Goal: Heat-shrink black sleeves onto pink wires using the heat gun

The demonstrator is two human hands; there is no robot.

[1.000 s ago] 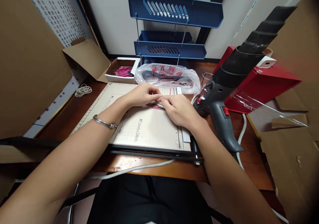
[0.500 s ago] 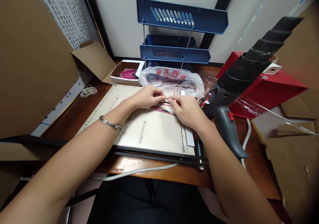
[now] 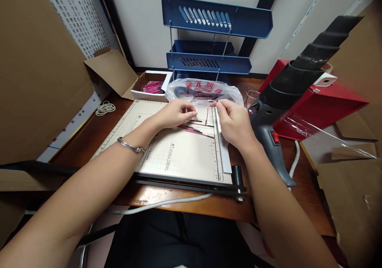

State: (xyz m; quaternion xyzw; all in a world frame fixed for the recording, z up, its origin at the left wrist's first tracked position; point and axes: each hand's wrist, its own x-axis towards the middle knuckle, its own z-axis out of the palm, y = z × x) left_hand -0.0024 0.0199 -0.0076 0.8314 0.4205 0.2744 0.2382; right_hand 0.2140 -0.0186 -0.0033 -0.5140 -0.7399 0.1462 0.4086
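My left hand rests on the beige paper cutter board, its fingers pinched on a thin pink-and-black wire near several more wires lying on the board. My right hand is lifted a little to the right, thumb and forefinger pinched together near the clear plastic bag; what they hold is too small to make out. A silver bracelet circles my left wrist.
A black heat gun stands right of the board, a red box behind it. A small white box of pink wires and a blue tiered tray sit behind. Rubber bands lie left. Cardboard stands on both sides.
My hands were pinched together over the wires; now my right hand has pulled away up and to the right toward the bag. The left hand stayed on the board.
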